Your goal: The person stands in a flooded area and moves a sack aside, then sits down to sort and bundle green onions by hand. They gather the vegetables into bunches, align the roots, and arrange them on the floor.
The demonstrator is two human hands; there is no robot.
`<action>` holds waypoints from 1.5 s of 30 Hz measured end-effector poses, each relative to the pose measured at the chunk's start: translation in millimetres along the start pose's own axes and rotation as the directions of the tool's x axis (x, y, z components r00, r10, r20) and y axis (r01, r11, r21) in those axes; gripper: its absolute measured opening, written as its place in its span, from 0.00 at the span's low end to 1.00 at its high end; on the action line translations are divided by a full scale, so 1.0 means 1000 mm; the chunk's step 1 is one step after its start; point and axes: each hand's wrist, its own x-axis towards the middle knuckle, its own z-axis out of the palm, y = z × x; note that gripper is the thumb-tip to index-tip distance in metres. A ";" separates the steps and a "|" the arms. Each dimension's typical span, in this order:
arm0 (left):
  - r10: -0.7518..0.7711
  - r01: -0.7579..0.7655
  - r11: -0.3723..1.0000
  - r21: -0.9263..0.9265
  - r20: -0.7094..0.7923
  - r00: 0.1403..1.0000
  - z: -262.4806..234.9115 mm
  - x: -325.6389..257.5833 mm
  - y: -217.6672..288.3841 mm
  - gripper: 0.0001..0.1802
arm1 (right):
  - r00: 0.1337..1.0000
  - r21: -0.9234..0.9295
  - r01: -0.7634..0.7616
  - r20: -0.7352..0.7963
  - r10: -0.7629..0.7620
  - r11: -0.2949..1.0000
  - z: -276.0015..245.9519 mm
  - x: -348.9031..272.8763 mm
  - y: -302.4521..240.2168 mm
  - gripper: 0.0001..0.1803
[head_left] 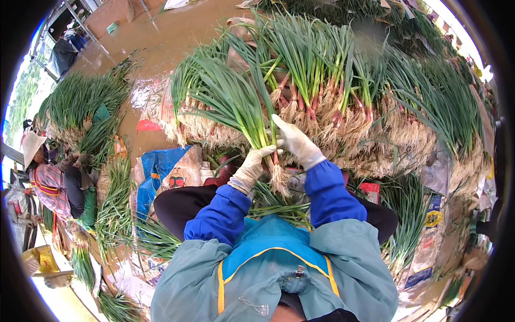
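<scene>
A small bunch of spring onions [249,115] slants in front of me, leaves up and pale roots hanging down. My gloved left hand [252,167] is closed round its lower stems, just above the roots. My gloved right hand [298,144] is against the right side of the same bunch, pinching a stalk there; some of its fingers are hidden. Beyond both hands stands a long row of more spring onions [322,70], with reddish stem bases and tangled, pale roots towards me. Loose green leaves [279,206] lie in my lap below the bunch.
Loose leaves [115,206] and a blue-and-white sack [153,177] lie to my left. More spring onions [402,214] lie on my right. Wet muddy floor [145,48] stretches beyond. At far left a person [53,185] sits near another heap of spring onions [80,104].
</scene>
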 end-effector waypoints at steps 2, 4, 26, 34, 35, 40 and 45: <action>-0.050 0.051 0.997 -0.063 0.014 0.999 -0.008 -0.004 -0.001 0.21 | 0.991 0.184 -0.105 -0.060 0.117 0.977 0.015 0.019 0.013 0.19; -0.023 0.018 0.998 -0.053 -0.093 0.995 -0.014 -0.006 -0.001 0.18 | 0.973 0.277 -0.037 -0.209 0.098 0.960 0.028 0.030 0.027 0.15; 0.057 0.033 0.944 -0.328 0.261 0.964 0.014 0.008 0.077 0.23 | 0.848 -0.974 -0.220 -0.218 -0.484 0.053 -0.027 -0.034 -0.045 0.20; -0.125 0.135 0.984 0.114 -0.091 0.988 0.042 0.040 0.038 0.09 | 0.947 -0.977 -0.188 -0.152 -0.283 -0.106 0.009 -0.034 -0.017 0.15; -0.142 0.153 0.975 0.160 -0.079 0.987 0.044 0.038 0.034 0.08 | 0.945 -0.977 -0.165 -0.118 -0.306 -0.133 0.015 -0.040 -0.008 0.16; -0.179 0.195 0.949 0.246 -0.086 0.980 0.035 0.017 0.025 0.11 | 0.990 -0.987 0.035 0.055 0.127 0.156 0.006 -0.045 -0.027 0.18; -0.161 0.144 0.983 0.109 0.168 0.973 0.015 0.000 0.016 0.16 | 0.986 -0.210 0.004 -0.161 -0.039 0.978 0.006 0.000 -0.029 0.18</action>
